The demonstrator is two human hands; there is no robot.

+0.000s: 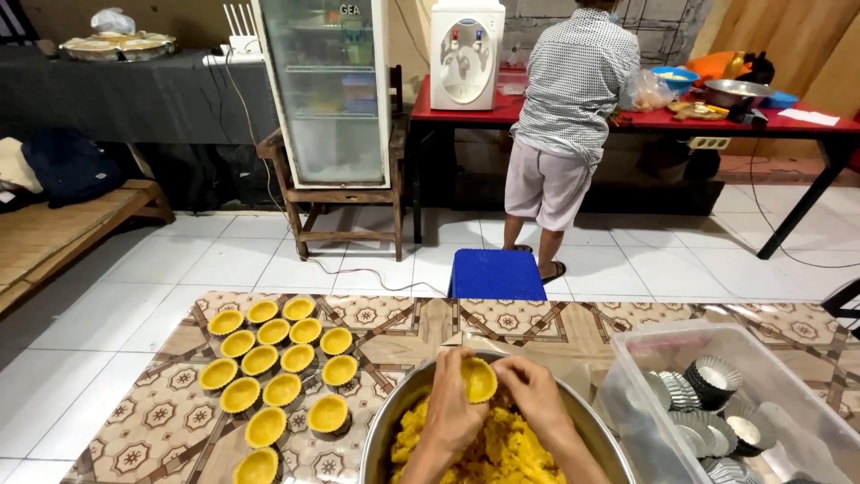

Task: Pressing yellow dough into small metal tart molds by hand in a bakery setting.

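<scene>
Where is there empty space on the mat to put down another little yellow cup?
The patterned mat is bare between the filled yellow cups and the clear tub, just behind the metal bowl. The mat's near-left corner also looks free. It is crowded where the cups sit in rows, and where both hands work over the bowl.

A home baking workspace set up on a tiled floor. Left of the hands, rows of dough-lined tart moulds sit on a patterned mat; beyond stand a glass-door fridge, a water dispenser and a red table where a person works.
</scene>
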